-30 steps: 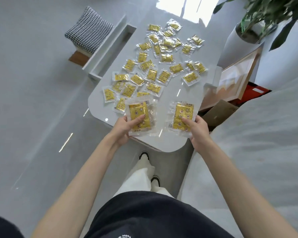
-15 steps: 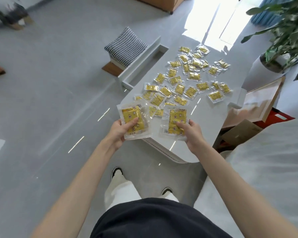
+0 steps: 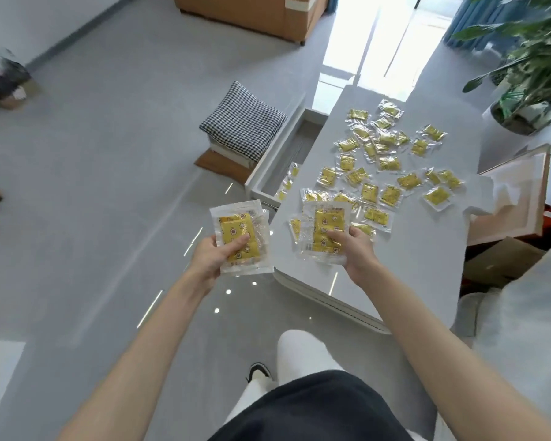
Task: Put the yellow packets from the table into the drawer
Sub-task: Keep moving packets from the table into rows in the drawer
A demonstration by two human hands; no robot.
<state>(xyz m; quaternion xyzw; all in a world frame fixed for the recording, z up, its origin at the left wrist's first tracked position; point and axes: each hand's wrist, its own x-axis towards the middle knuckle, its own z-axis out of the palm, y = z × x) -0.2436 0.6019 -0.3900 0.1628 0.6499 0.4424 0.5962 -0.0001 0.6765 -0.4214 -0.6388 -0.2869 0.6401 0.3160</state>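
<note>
Your left hand (image 3: 212, 256) and right hand (image 3: 355, 249) each grip packets (image 3: 239, 238), gathered in stacks, probably for fewer drawer (image 3: 287, 160) trips.

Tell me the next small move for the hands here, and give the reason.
Probably carry the left hand forward until its packets hang over the open drawer. It grips them over the floor, short of the drawer, where a few stored packets already lie. The right hand grips its own stack above the table and can follow.
</note>
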